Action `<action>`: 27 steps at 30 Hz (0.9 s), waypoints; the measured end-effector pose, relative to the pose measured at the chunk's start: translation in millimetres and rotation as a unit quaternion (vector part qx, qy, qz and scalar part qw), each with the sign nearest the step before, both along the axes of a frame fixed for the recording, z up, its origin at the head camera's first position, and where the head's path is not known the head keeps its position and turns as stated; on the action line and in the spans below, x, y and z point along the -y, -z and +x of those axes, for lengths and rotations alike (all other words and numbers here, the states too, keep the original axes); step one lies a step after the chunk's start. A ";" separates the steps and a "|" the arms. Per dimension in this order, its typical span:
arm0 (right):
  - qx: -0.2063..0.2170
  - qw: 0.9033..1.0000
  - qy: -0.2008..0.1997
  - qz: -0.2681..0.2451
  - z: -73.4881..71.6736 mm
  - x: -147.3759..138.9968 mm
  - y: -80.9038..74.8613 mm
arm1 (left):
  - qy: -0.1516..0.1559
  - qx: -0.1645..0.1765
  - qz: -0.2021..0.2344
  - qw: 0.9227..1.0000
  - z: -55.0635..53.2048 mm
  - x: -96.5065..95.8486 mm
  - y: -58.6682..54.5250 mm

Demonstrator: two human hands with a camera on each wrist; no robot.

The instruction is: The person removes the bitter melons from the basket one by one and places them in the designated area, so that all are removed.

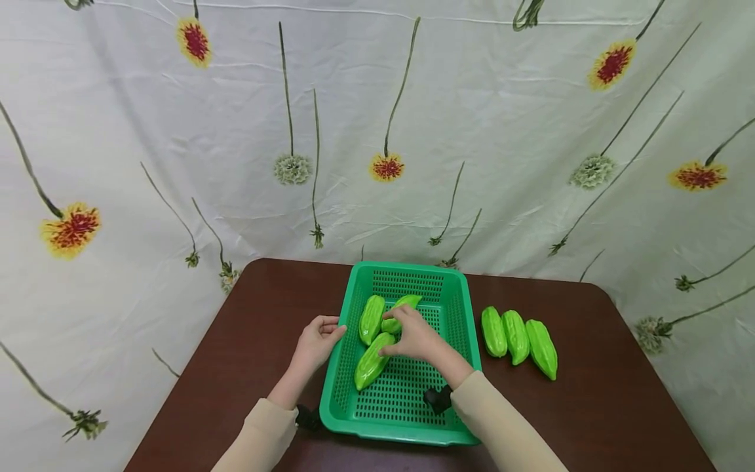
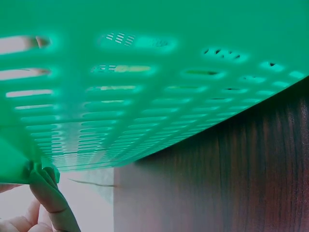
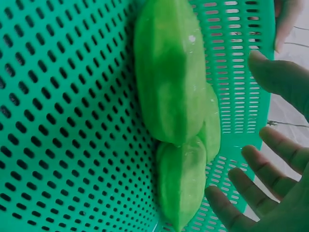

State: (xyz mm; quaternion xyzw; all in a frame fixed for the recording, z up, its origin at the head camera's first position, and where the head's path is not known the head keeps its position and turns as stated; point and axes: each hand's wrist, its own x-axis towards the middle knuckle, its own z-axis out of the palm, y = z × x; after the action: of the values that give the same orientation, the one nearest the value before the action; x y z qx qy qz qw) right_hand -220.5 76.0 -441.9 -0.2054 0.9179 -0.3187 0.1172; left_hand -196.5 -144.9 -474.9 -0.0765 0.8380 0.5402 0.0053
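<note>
A green plastic basket (image 1: 334,387) with slotted walls holds three light-green, ridged bitter melons. One melon (image 1: 371,318) lies by the left wall, another (image 1: 373,364) nearer the front, and the third (image 1: 411,301) behind, partly covered by a hand. My left hand (image 1: 315,342) grips the basket's left rim; in the left wrist view its fingers (image 2: 54,205) are at the edge. Over the melons inside is my right hand (image 1: 415,337), thumb and fingers spread apart. The right wrist view shows those fingers (image 3: 263,176) beside the melons, with nothing between them.
Three more bitter melons (image 1: 518,335) lie side by side on the dark brown table (image 1: 596,393), right of the basket. A white cloth (image 1: 354,216) with printed flowers hangs behind the table. Black wrist devices (image 1: 438,398) sit under the sleeves.
</note>
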 end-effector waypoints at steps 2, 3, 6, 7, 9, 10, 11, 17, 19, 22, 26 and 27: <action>-0.003 1.000 -0.014 0.007 -0.5 0.7 2.5 | 0.001 -0.002 -0.003 1.000 0.4 0.1 0.2; -0.006 1.000 -0.021 0.012 -0.8 1.2 3.7 | -0.001 0.000 -0.002 1.000 0.7 -0.2 0.4; -0.013 0.999 -0.041 0.026 -1.1 2.8 6.7 | 0.000 0.000 -0.004 1.000 1.2 -0.2 1.4; -0.016 0.998 -0.048 0.031 -0.8 3.3 7.4 | 0.000 -0.001 -0.004 1.000 1.2 -0.2 1.6; -0.027 0.997 -0.064 0.044 -0.8 4.5 9.2 | -0.002 0.001 -0.003 1.000 1.3 -0.5 1.8; -0.033 0.996 -0.071 0.050 -0.8 5.1 10.4 | -0.003 0.000 -0.003 1.000 1.2 -0.5 1.8; -0.037 0.995 -0.078 0.055 -0.6 5.5 11.9 | -0.003 0.000 -0.004 1.000 1.3 -0.5 1.9; -0.068 0.988 -0.107 0.093 0.1 8.3 21.2 | -0.003 0.002 -0.002 1.000 1.1 -1.6 1.3; -0.086 0.983 -0.114 0.111 -0.1 9.2 24.1 | -0.003 0.003 -0.001 1.000 1.1 -1.8 1.1; -0.112 0.977 -0.123 0.132 0.1 10.8 27.1 | -0.002 0.004 -0.002 1.000 1.2 -1.7 1.2; -0.135 0.971 -0.129 0.152 1.1 13.2 29.7 | -0.002 0.002 -0.005 1.000 1.2 -1.4 1.3; -0.139 0.969 -0.129 0.156 1.2 13.8 30.3 | -0.002 0.001 -0.004 1.000 1.2 -1.3 1.4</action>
State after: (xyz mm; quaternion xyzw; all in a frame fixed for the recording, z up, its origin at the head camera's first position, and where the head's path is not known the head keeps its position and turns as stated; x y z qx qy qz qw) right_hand -219.4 62.2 -472.1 -0.3439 0.9291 -0.1224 0.0593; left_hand -195.2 -143.5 -476.2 -0.0788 0.8402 0.5365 0.0050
